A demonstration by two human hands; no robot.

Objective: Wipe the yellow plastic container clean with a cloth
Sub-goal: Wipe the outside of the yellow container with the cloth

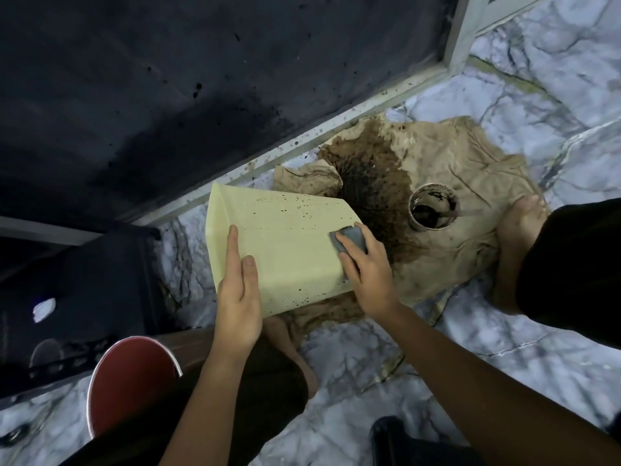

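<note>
- The yellow plastic container (285, 250) was held tilted above the marble floor (470, 358), its broad flat side facing up, just beside and partly over a stained beige cloth sheet (453, 203) spread on the floor.
- The left hand (239, 297) gripped the container's near edge, its fingers (232, 253) pressed together and laid flat along the face, the thumb apparently underneath.
- The right hand (369, 274) pinched a small grey cloth (353, 237) against the container's far right edge, fingers curled over it.
- Dark specks dotted the container's face, thickest toward its far side and along the near lower corner.
- Beyond the container, on the sheet, stood a small round cup (432, 207) holding dark liquid, near a wide dark stain.
- To wipe well, I judged the cloth should be dragged in overlapping strokes across the speckled face, with the left hand bracing firmly so the container would not twist.
- Keeping the container over the sheet would catch any drips, and strokes should stay clear of the cup.
</note>
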